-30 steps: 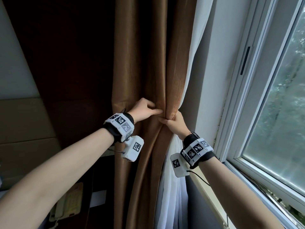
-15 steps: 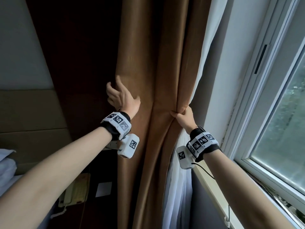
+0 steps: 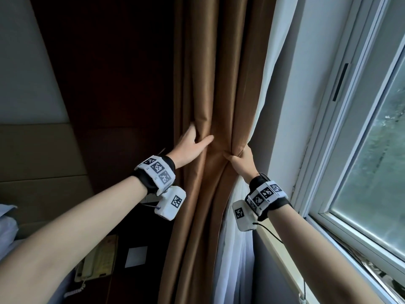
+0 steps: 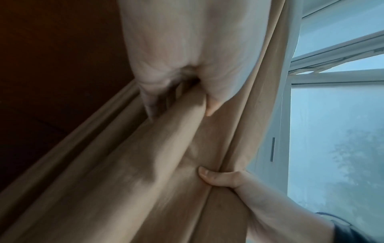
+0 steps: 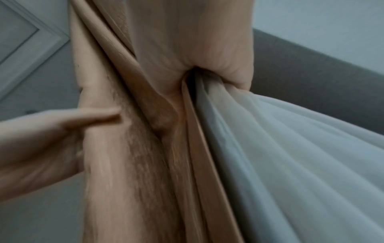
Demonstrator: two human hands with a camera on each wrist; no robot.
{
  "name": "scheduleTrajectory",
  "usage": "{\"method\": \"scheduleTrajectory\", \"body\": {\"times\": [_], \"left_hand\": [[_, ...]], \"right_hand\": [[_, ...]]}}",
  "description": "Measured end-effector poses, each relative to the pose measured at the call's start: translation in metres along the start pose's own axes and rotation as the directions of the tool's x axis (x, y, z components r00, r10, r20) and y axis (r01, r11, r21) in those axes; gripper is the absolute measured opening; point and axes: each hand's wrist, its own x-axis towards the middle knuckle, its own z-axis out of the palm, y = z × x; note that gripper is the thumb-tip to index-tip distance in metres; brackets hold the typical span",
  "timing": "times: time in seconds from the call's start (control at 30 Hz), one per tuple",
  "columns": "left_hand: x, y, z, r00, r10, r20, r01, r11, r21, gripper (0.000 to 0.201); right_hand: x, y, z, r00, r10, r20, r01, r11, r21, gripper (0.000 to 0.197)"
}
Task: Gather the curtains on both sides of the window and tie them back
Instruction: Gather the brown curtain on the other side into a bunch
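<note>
A brown curtain (image 3: 219, 73) hangs in long folds in the middle of the head view, with a white sheer curtain (image 3: 271, 62) along its right edge. My left hand (image 3: 192, 143) holds a fold near the curtain's left side, fingers behind it and thumb across the front. A short way to the right, my right hand (image 3: 241, 160) grips the bunched folds. The right wrist view shows that hand (image 5: 197, 49) clutching brown curtain (image 5: 135, 164) and sheer (image 5: 290, 148) together. The left wrist view shows the left hand (image 4: 187, 65) closing on a fold (image 4: 145, 164).
A white-framed window (image 3: 328, 150) and its sill (image 3: 285, 255) lie at the right. A dark wood wall panel (image 3: 109, 73) stands left of the curtain. Below it are a telephone (image 3: 98, 260) on a dark stand, a padded headboard (image 3: 32, 161) and a pillow (image 3: 6, 227).
The left hand left the right hand, reached with spread fingers to the curtain's left edge, and now holds a fold there, drawn back rightward. The right hand kept its grip.
</note>
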Motion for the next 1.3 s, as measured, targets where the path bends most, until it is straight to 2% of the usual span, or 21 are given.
{"method": "scheduleTrajectory", "body": {"times": [0.03, 0.1, 0.17, 0.2, 0.37, 0.5, 0.6, 0.67, 0.7, 0.77, 0.83, 0.9, 0.97, 1.07, 1.13, 1.17, 1.23, 1.3], "left_hand": [[0.000, 0.003, 0.004, 0.999, 0.023, 0.023, -0.020, 0.995, -0.098, 0.055], [-0.001, 0.008, 0.009, 0.997, 0.037, 0.061, -0.021, 0.969, -0.245, 0.033], [0.003, 0.011, 0.012, 0.995, 0.063, 0.077, -0.040, 0.961, -0.274, 0.017], [0.005, 0.011, 0.014, 0.993, 0.083, 0.079, -0.061, 0.965, -0.253, 0.016], [0.018, 0.020, 0.020, 0.985, 0.122, 0.122, -0.100, 0.979, -0.177, 0.027], [0.025, 0.037, 0.031, 0.989, 0.053, 0.140, -0.040, 0.995, -0.091, 0.037], [0.031, 0.043, 0.038, 0.987, 0.040, 0.153, -0.032, 0.998, -0.051, 0.041], [0.034, 0.047, 0.041, 0.987, 0.038, 0.156, -0.033, 0.999, -0.034, 0.042], [0.036, 0.049, 0.043, 0.987, 0.038, 0.157, -0.034, 0.999, -0.027, 0.043], [0.037, 0.051, 0.047, 0.988, 0.042, 0.149, -0.038, 0.999, -0.031, 0.044], [0.037, 0.049, 0.051, 0.990, 0.044, 0.131, -0.036, 0.997, -0.064, 0.040], [0.039, 0.042, 0.055, 0.993, 0.044, 0.107, -0.031, 0.993, -0.117, 0.031], [0.040, 0.031, 0.060, 0.994, 0.062, 0.087, -0.049, 0.987, -0.152, 0.027], [0.044, 0.010, 0.063, 0.997, 0.031, 0.072, -0.021, 0.991, -0.134, 0.025], [0.048, -0.008, 0.064, 0.999, -0.038, -0.003, 0.038, 0.995, -0.098, 0.027], [0.050, -0.018, 0.064, 0.994, -0.079, -0.078, 0.073, 0.995, -0.068, 0.029], [0.056, -0.037, 0.061, 0.958, -0.180, -0.224, 0.188, 0.982, 0.014, 0.033], [0.061, -0.049, 0.055, 0.919, -0.257, -0.298, 0.292, 0.953, 0.079, 0.048]], "right_hand": [[-0.001, 0.000, -0.001, 1.000, -0.004, 0.006, 0.004, 1.000, 0.010, 0.054], [0.000, 0.000, -0.005, 1.000, -0.002, 0.017, 0.002, 1.000, 0.025, 0.053], [0.001, 0.001, -0.009, 1.000, -0.004, 0.029, 0.003, 0.999, 0.035, 0.050], [0.001, 0.002, -0.011, 0.999, -0.003, 0.043, 0.001, 0.999, 0.038, 0.051], [-0.003, -0.003, -0.017, 0.989, -0.023, 0.149, 0.010, 0.996, 0.086, 0.058], [-0.006, -0.010, -0.025, 0.965, -0.007, 0.264, -0.026, 0.992, 0.125, 0.059], [-0.008, -0.016, -0.038, 0.917, -0.029, 0.399, -0.031, 0.989, 0.144, 0.056], [-0.004, -0.013, -0.045, 0.886, -0.048, 0.462, -0.017, 0.991, 0.135, 0.072], [-0.002, -0.011, -0.046, 0.887, -0.054, 0.459, -0.002, 0.993, 0.119, 0.081], [0.002, -0.008, -0.043, 0.926, -0.054, 0.374, 0.035, 0.998, 0.059, 0.086], [0.004, -0.004, -0.041, 0.971, -0.056, 0.233, 0.054, 0.998, 0.012, 0.074], [0.008, -0.002, -0.044, 0.992, -0.057, 0.111, 0.064, 0.996, -0.067, 0.052], [0.012, 0.000, -0.048, 0.997, -0.054, 0.054, 0.060, 0.989, -0.135, 0.037], [0.019, 0.001, -0.049, 0.999, -0.050, 0.022, 0.052, 0.986, -0.159, 0.031], [0.023, 0.003, -0.048, 1.000, -0.026, 0.014, 0.028, 0.985, -0.172, 0.034], [0.026, 0.005, -0.048, 1.000, -0.010, 0.016, 0.012, 0.984, -0.177, 0.037], [0.029, 0.009, -0.048, 0.999, 0.028, 0.016, -0.024, 0.983, -0.183, 0.040], [0.032, 0.010, -0.049, 0.999, 0.036, 0.009, -0.033, 0.982, -0.187, 0.037]]}}
